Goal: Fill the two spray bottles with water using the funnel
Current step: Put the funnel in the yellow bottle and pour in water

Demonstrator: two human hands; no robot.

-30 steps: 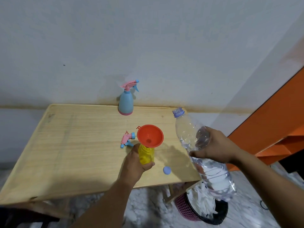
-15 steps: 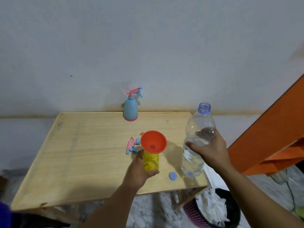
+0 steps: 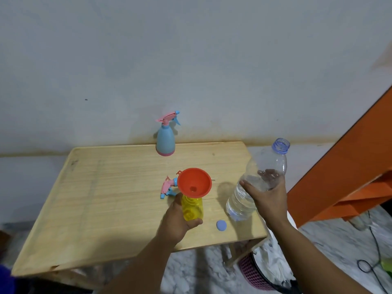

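My left hand [image 3: 180, 219] grips the yellow spray bottle [image 3: 192, 209] low on its body, fingers wrapped round it, thumb showing at the front; it stands on the counter [image 3: 106, 198] w/ the orange funnel [image 3: 194, 183] seated in its open neck, bowl tipped a bit toward me; its pink-and-blue spray head [image 3: 168, 186] lies on the wood just left of the funnel, so that one is unscrewed and ready; I judge the pour hasn't begun, since the funnel bowl looks dry and I can't tell any water level thru the yellow plastic; my right hand [image 3: 267, 198] is clamped on the clear water bottle [image 3: 256, 185], fingers curled round its upper half, bottle uncapped, roughly upright w/ a slight lean, base about at the counter near the right edge; can't say if it touches; its blue cap [image 3: 221, 225] lies on the counter between the two bottles, nearer me; water sits mostly in the lower part; the blue spray bottle [image 3: 165, 143] stands at the back by the wall, head on, well apart from the rest; whether it's filled I can't tell; so left to do, as I read it: tip water into the funnel, re-fit the head, then deal w/ the blue one if it's empty.
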